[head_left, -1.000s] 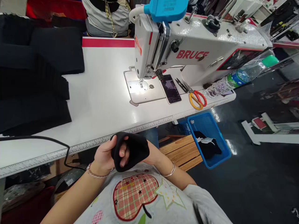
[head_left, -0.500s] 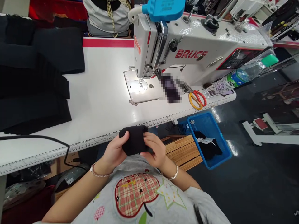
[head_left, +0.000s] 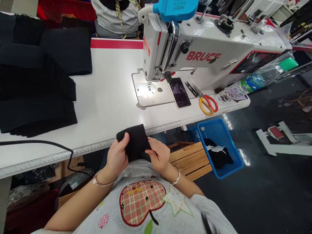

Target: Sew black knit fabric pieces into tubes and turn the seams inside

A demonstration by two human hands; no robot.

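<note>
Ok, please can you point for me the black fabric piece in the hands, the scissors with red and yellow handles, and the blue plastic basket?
Black fabric piece (head_left: 135, 141), head view, on its middle, between the hands.
Red-and-yellow scissors (head_left: 200, 104), head view, on the yellow handle.
Blue plastic basket (head_left: 234, 146), head view, on its right rim.

Fabric black; shirt grey, apple patch red plaid (green-edged star beside).

A light grey sweatshirt carries a red-edged plaid apple patch, a green-outlined star and a pink dotted circle; a beaded bracelet sits behind the left hand, a plain silver bangle behind the right hand.
</note>
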